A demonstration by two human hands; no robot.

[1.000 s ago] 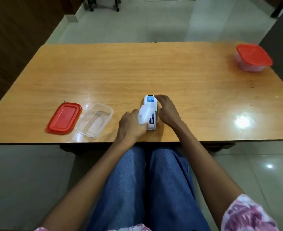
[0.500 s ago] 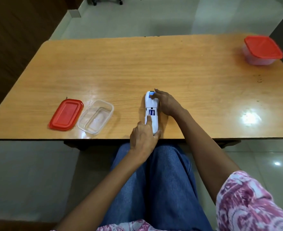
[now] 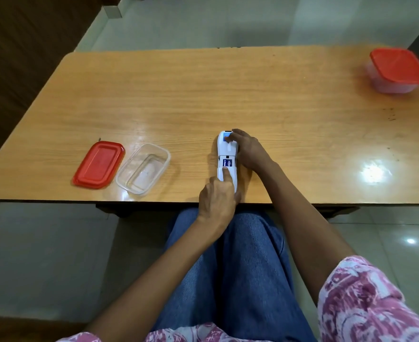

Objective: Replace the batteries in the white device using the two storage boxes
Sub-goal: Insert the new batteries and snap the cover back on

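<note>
Opening the white device (image 3: 226, 152) seems underway at the counter (image 3: 203, 95) front edge: left grip (image 3: 217, 197) and right grip (image 3: 249, 151) clamp it; next, probably emptying it into the clear box (image 3: 166, 155).

Both forearms are stretched fwd over the lap, bare below the pink-patterned sleeves (image 3: 366, 299). L hand (image 3: 217, 197) is held palm down, knuckles up; index is extended w/ its tip pressed on top of the white device (image 3: 228, 150), other fingers are curled under, thumb is laid at its near right edge. R hand (image 3: 251, 151) is angled in from the right, fingers curled over the device's far end
</note>
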